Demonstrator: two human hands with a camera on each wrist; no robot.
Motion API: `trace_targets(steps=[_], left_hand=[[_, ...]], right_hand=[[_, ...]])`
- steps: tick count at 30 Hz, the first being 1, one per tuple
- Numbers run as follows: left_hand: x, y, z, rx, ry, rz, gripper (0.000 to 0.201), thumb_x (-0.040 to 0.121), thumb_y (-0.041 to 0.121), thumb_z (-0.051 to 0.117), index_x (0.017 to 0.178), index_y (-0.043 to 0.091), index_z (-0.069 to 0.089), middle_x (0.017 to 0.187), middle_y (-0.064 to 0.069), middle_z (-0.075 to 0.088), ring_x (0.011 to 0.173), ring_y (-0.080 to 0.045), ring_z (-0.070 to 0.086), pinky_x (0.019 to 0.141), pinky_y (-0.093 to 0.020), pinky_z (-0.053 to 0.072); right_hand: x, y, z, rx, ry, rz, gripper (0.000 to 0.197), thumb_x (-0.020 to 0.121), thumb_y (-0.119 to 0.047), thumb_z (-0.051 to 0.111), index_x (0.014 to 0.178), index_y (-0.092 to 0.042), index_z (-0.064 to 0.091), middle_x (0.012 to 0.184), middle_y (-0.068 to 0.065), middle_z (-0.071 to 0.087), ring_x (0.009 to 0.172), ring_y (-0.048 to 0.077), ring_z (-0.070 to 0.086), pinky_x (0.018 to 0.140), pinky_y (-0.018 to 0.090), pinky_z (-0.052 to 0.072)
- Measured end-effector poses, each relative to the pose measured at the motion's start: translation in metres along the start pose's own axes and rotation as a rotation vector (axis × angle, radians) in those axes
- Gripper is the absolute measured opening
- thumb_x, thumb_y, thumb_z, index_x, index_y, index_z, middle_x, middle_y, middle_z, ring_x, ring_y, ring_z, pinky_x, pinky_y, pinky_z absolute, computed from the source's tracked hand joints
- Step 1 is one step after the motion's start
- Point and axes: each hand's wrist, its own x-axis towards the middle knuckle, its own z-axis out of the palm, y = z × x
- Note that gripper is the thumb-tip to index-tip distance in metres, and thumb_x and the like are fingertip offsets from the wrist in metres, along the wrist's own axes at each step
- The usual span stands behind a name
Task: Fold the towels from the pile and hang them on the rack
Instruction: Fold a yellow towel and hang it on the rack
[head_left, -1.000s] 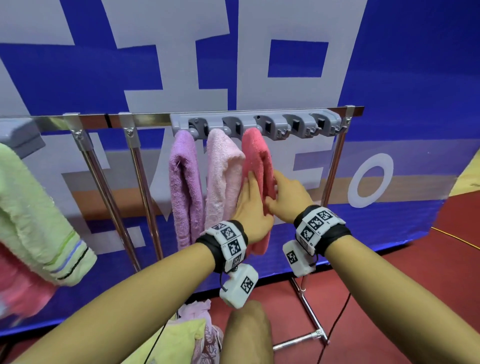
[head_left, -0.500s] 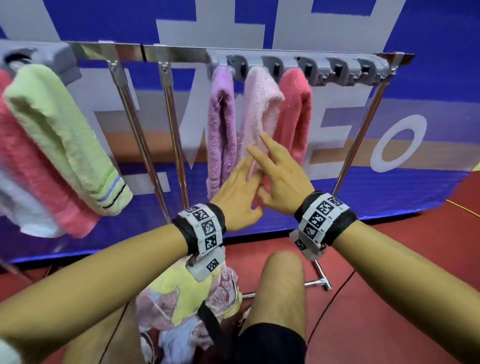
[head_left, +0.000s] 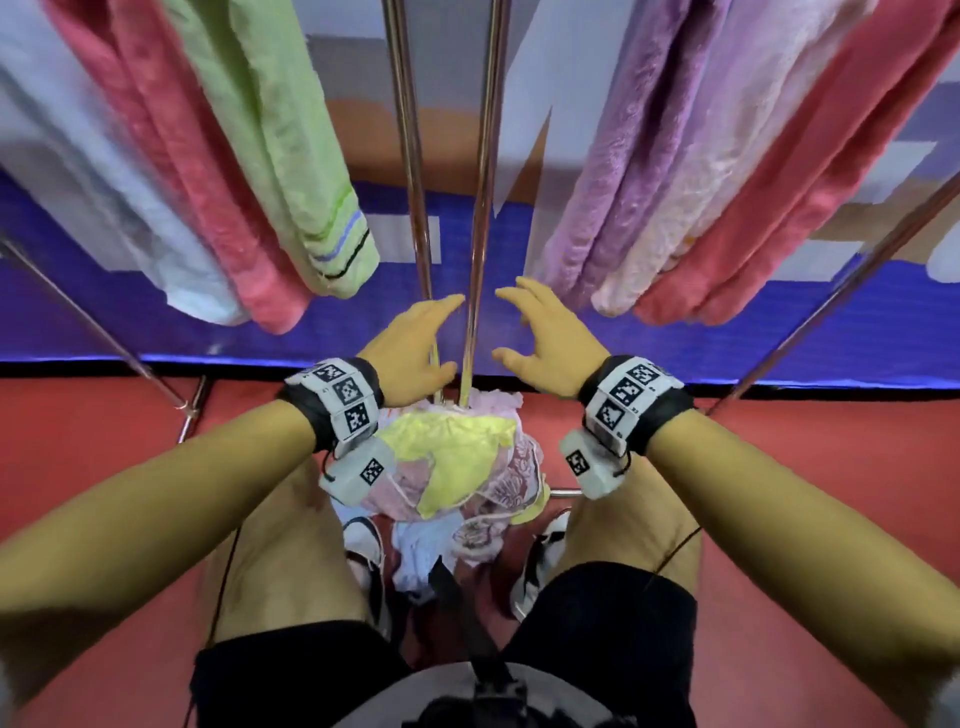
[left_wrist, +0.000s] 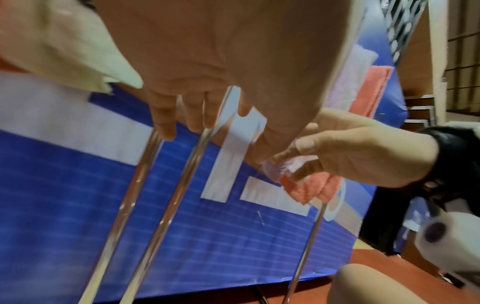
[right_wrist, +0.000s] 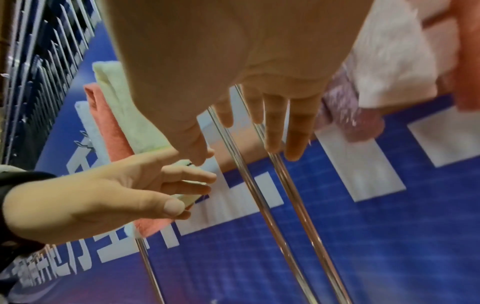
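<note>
Head view showed the crumpled pile of yellow and pink towels (head_left: 457, 462) at lower centre, on the red floor (head_left: 104, 441). Above it, left hand (head_left: 410, 348) and right hand (head_left: 550, 343) hovered empty, fingers apart and relaxed, beside the steel rack poles (head_left: 480, 171). Folded towels (head_left: 670, 171) hung at upper right.

Right hand (right_wrist: 233, 61): fills upper centre, palm seen from the wrist, fingers (right_wrist: 296, 131) extended and slightly spread, holding nothing.
Left hand (right_wrist: 103, 197): enters from lower left, fingers loosely extended, thumb forward, holding nothing; black wrist strap (right_wrist: 10, 185) at frame edge.
Rack poles (right_wrist: 275, 201): two shiny metal tubes running side by side down to lower right; a third thin pole (right_wrist: 150, 273) below the left hand.
Hanging towels: pale green towel (right_wrist: 124, 107), coral towel (right_wrist: 109, 127), white towel (right_wrist: 91, 131) at left; mauve towel (right_wrist: 345, 115), pale pink towel (right_wrist: 394, 61) at upper right.
Blue banner (right_wrist: 363, 236): backdrop with white lettering.
</note>
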Motion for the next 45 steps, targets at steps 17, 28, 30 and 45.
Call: trace_targets(steps=[17, 28, 30, 45], left_hand=[[0.049, -0.122, 0.068, -0.509, 0.015, -0.528, 0.068, 0.087, 0.016, 0.073, 0.146, 0.016, 0.039, 0.142, -0.018, 0.046, 0.119, -0.025, 0.053, 0.102, -0.036, 0.043], [0.094, -0.145, 0.107, -0.899, 0.127, -0.781, 0.036, 0.088, 0.015, 0.069, 0.12, 0.021, 0.052, 0.128, -0.012, 0.057, 0.086, -0.012, 0.057, 0.07, -0.022, 0.045], [0.096, -0.148, 0.116, -0.865, 0.13, -0.794, 0.04, 0.089, 0.015, 0.068, 0.126, 0.016, 0.053, 0.124, -0.007, 0.056, 0.082, -0.004, 0.056, 0.064, -0.015, 0.045], [0.122, -0.164, 0.123, -0.673, 0.236, -0.818, 0.024, 0.084, 0.028, 0.071, 0.103, 0.02, 0.059, 0.103, 0.001, 0.06, 0.087, -0.011, 0.057, 0.068, -0.019, 0.04]], right_hand=[[0.066, 0.041, 0.18, 0.538, -0.288, 0.473, 0.028, 0.084, -0.013, 0.073, 0.11, -0.016, 0.061, 0.1, 0.003, 0.063, 0.087, 0.021, 0.063, 0.086, 0.034, 0.053], [0.095, 0.102, 0.264, 0.93, -0.298, 0.991, 0.014, 0.095, -0.001, 0.051, 0.103, -0.012, 0.055, 0.084, 0.004, 0.063, 0.066, 0.019, 0.053, 0.057, 0.025, 0.042], [0.092, 0.119, 0.279, 0.988, -0.289, 1.127, 0.015, 0.096, -0.003, 0.048, 0.096, -0.014, 0.058, 0.087, 0.004, 0.063, 0.066, 0.02, 0.055, 0.055, 0.025, 0.045], [0.098, 0.195, 0.359, 0.761, -0.462, 1.235, 0.043, 0.09, -0.039, 0.061, 0.125, -0.016, 0.062, 0.122, 0.008, 0.055, 0.096, 0.027, 0.052, 0.071, 0.032, 0.044]])
